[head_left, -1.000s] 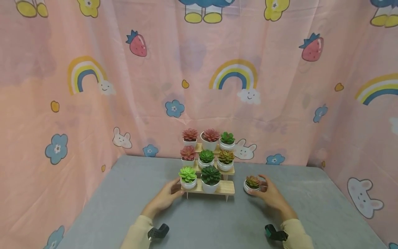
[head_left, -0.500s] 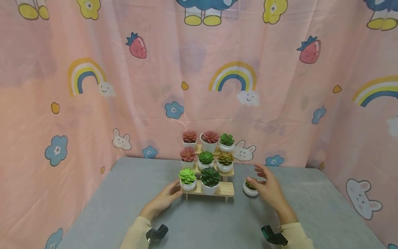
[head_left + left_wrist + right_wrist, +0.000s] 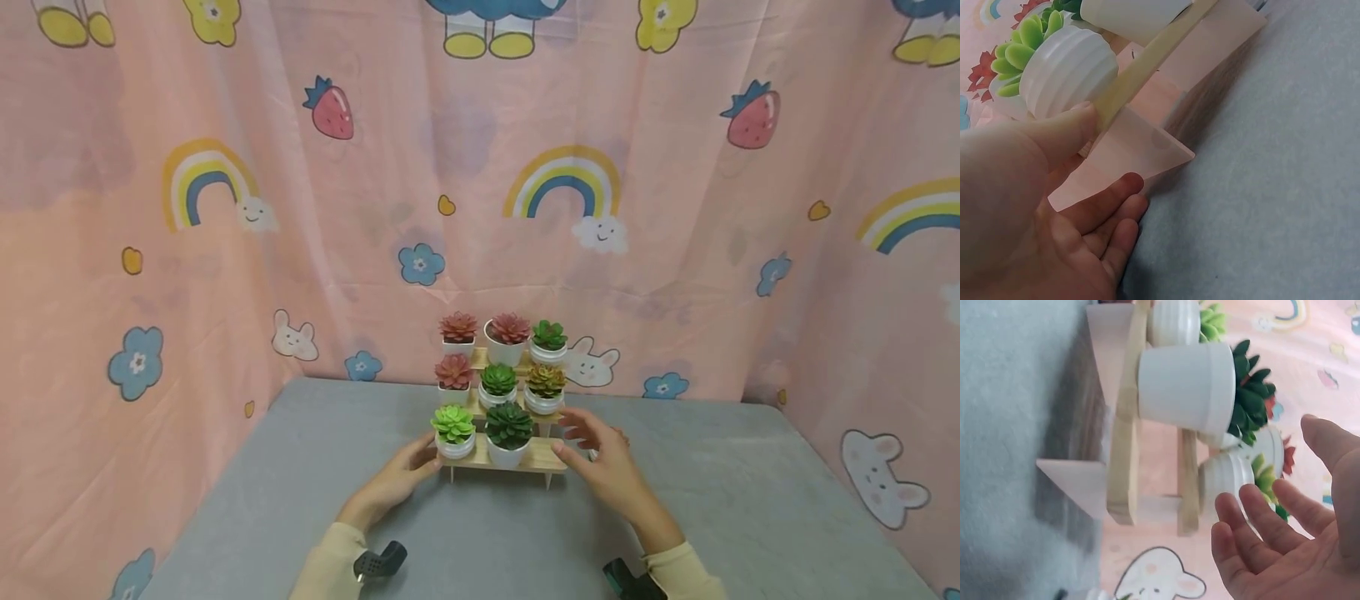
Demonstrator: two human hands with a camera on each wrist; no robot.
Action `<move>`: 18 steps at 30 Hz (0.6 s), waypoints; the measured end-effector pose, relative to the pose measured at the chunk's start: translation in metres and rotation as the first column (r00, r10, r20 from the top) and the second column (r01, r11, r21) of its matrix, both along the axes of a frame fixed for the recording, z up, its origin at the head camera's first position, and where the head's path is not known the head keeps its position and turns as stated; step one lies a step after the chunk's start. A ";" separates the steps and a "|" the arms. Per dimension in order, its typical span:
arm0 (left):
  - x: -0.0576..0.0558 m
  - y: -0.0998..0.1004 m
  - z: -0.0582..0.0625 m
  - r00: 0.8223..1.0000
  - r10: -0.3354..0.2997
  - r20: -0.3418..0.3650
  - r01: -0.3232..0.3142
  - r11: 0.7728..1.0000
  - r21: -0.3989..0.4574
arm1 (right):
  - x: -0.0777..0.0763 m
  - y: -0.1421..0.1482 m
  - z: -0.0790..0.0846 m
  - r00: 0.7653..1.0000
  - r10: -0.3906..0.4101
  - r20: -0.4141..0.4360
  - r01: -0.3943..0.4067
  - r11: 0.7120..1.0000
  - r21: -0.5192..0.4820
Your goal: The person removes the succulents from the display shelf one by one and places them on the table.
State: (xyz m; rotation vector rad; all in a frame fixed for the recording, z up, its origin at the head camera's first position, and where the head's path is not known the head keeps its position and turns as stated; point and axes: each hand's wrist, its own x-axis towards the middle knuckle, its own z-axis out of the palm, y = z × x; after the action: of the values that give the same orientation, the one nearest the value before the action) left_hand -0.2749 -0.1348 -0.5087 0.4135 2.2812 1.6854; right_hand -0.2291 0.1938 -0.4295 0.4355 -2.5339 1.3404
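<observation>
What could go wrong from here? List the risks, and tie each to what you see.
The left hand holds the end of the stand, so a tug might shake the pots on it. The light-green plant sits right beside that hand and could be nudged off. The half-hidden plant behind the right hand may get knocked over if that hand swings back.
</observation>
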 end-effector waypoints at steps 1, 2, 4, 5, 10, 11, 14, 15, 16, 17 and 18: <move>0.000 0.000 -0.001 1.000 -0.001 -0.003 0.001 1.000 0.000 | 0.000 -0.002 -0.001 1.000 0.001 0.006 -0.001 1.000 -0.007; 0.000 0.000 -0.001 1.000 -0.004 -0.005 0.004 1.000 0.000 | 0.001 -0.004 -0.002 1.000 0.000 0.017 0.000 1.000 -0.018; 0.000 0.000 -0.002 1.000 -0.012 -0.001 0.012 1.000 0.007 | 0.002 -0.008 -0.004 0.999 -0.010 0.048 0.011 0.999 -0.031; 0.000 0.000 -0.002 1.000 -0.015 0.003 0.015 1.000 0.009 | 0.002 -0.009 -0.005 0.998 -0.016 0.065 0.019 0.999 -0.035; 0.002 0.001 0.000 1.000 -0.015 0.012 0.015 1.000 0.009 | 0.002 -0.019 -0.009 0.992 -0.013 0.127 0.021 0.998 -0.063; 0.003 0.001 0.001 1.000 -0.012 0.013 0.012 1.000 0.009 | 0.002 -0.021 -0.010 0.991 0.001 0.134 0.009 0.997 -0.074; 0.003 0.001 0.003 1.000 -0.002 0.018 0.001 1.000 0.005 | -0.001 -0.029 -0.012 0.988 0.035 0.152 -0.018 0.994 -0.111; 0.003 0.000 0.003 1.000 0.003 0.020 -0.003 1.000 0.003 | -0.002 -0.032 -0.013 0.988 0.046 0.150 -0.027 0.992 -0.121; 0.003 0.000 0.003 1.000 0.005 0.023 -0.005 1.000 0.003 | -0.003 -0.034 -0.015 0.987 0.054 0.151 -0.034 0.990 -0.135; 0.003 0.000 0.003 1.000 0.004 0.023 -0.004 1.000 0.002 | -0.004 -0.037 -0.016 0.986 0.058 0.155 -0.035 0.989 -0.146; 0.003 0.000 0.003 1.000 0.004 0.023 -0.004 1.000 0.000 | -0.004 -0.040 -0.017 0.985 0.059 0.162 -0.033 0.987 -0.158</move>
State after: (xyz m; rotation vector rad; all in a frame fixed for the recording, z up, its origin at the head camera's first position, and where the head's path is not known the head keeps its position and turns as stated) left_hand -0.2723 -0.1349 -0.5060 0.3887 2.2674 1.6829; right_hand -0.2331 0.1543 -0.4467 0.3678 -2.5383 1.6411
